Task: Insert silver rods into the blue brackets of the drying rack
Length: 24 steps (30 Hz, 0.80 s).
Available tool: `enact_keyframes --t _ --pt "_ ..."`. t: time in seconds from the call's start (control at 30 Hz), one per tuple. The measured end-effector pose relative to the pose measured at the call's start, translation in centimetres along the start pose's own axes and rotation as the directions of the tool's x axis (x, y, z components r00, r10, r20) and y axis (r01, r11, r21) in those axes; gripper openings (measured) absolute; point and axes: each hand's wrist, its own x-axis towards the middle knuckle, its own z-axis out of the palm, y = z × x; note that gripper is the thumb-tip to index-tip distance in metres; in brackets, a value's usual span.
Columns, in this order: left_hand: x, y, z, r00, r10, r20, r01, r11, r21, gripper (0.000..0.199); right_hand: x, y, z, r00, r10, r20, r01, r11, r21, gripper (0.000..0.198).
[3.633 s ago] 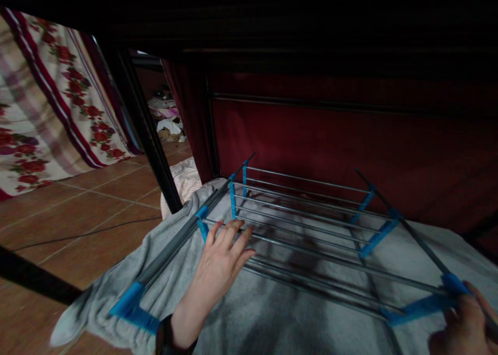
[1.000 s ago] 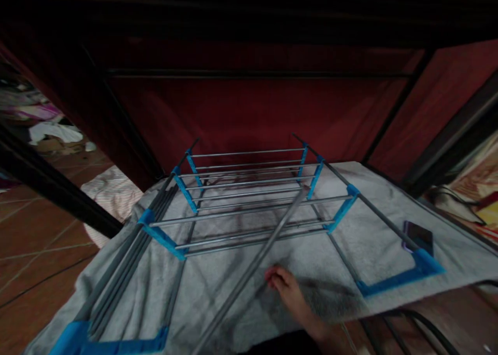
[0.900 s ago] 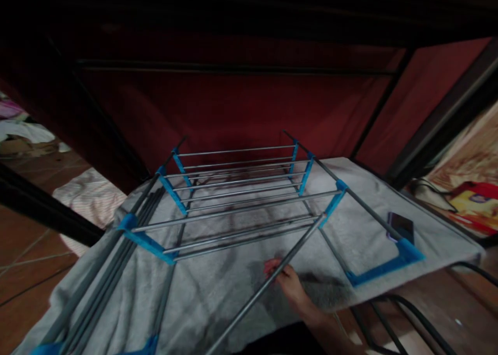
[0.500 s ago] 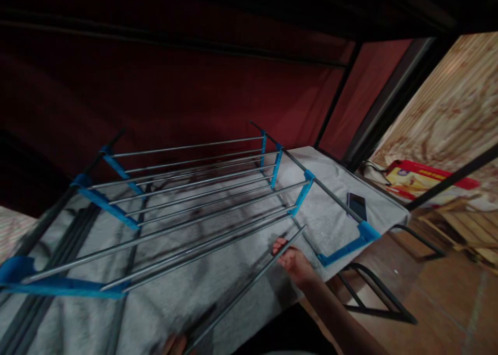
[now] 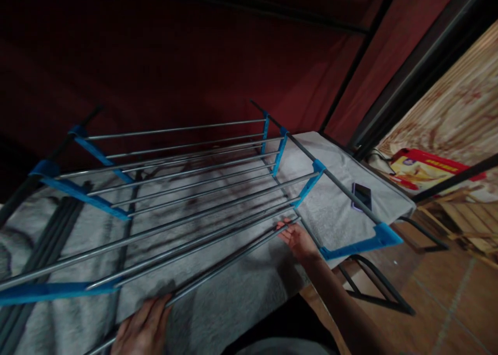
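My left hand (image 5: 143,326) is closed over the near part of a loose grey metal rod (image 5: 196,286), its fingers curled across the top. Farther along, my right hand (image 5: 299,242) holds the rod close to its right end, with the fingertips around it. The rod lies slantwise, low over the grey cloth, along the near side of a partly built rack. Blue plastic brackets (image 5: 308,185) carry several parallel metal bars (image 5: 202,204) between two dark side poles. Just right of my right hand, the nearest right-hand blue bracket (image 5: 361,243) has no bar in it.
A grey cloth (image 5: 249,298) covers the surface under the rack. Dark tubes (image 5: 46,241) lie at the left, and a phone (image 5: 361,197) rests at the right. Black tube legs (image 5: 383,287) jut out over the tiled floor. A red and yellow box (image 5: 424,168) stands beyond a dark frame.
The rod's right end has come down and swung toward the rack's nearest bars. My left hand has moved farther into view, gripping the rod. The camera view has shifted slightly.
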Motion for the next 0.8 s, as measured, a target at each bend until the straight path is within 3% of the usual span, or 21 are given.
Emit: enact_keyframes --t 0.2,0.4,0.57,0.8 --pt "1.4 0.7 0.0 0.995 -0.006 -0.096 -0.001 0.997 -0.072 0.035 0.8 -0.4 -0.6 0.999 -0.015 -0.033 0.014 0.999 -0.035 0.024" --pt "1.1 0.8 -0.3 0.995 -0.060 -0.077 0.055 0.997 -0.058 0.034 1.1 -0.3 -0.9 0.997 -0.043 -0.071 0.040 0.998 -0.044 0.023" --pt "0.9 2.1 -0.5 0.986 -0.145 -0.081 0.138 0.987 -0.082 0.035 1.3 -0.4 -1.7 1.000 -0.006 -0.022 0.005 0.999 -0.047 0.024" --pt "2.7 5.9 -2.3 0.958 -0.288 -0.009 0.284 0.949 -0.135 0.037 1.1 -0.8 -3.8 0.999 0.007 0.049 0.010 0.942 -0.337 0.025"
